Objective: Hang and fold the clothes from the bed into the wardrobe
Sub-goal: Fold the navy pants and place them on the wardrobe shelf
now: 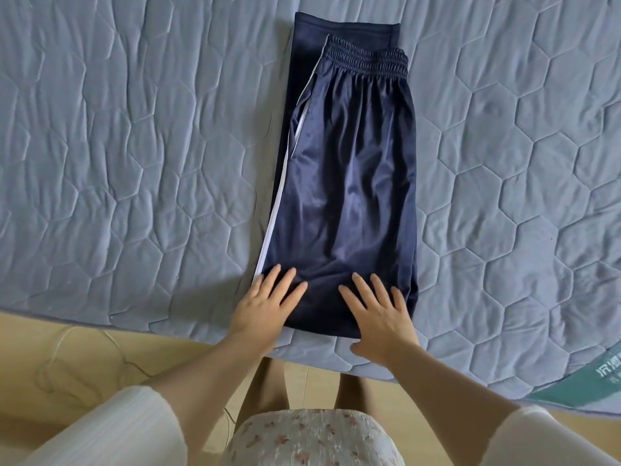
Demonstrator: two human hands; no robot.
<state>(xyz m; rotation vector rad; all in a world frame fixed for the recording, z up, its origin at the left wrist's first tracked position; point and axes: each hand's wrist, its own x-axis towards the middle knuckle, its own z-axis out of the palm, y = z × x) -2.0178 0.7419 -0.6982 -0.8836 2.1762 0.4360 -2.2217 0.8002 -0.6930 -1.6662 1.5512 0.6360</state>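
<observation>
Nearest the lens I am seeing a pale floral garment (312, 438) at the person's waist, flanked by a white left sleeve (111, 432) and a white right sleeve (544, 438), with bare forearms reaching forward from them. The left hand (265, 307) is lying flat, fingers straight and spread, pressing on the near left corner of the navy track trousers (349, 183). The right hand (383, 314) is lying flat in the same way on the near right part, fingers fanned wide and its thumb resting off the cloth on the quilted bed cover (134, 146). Neither hand is gripping anything. The trousers are lying folded lengthwise on the blue-grey cover, running away from me, with their near end just inside the bed's edge. The gathered elastic waistband (366, 63) is lying at the far end on top of a lower layer that is showing beyond it. A white side stripe (279, 200) is running along the left edge. Below the bed's edge I am seeing a tan floor (40, 331) with a thin pale cord (60, 351) trailing across it, and at far right a green printed label (588, 381), its text too small for me to read.
</observation>
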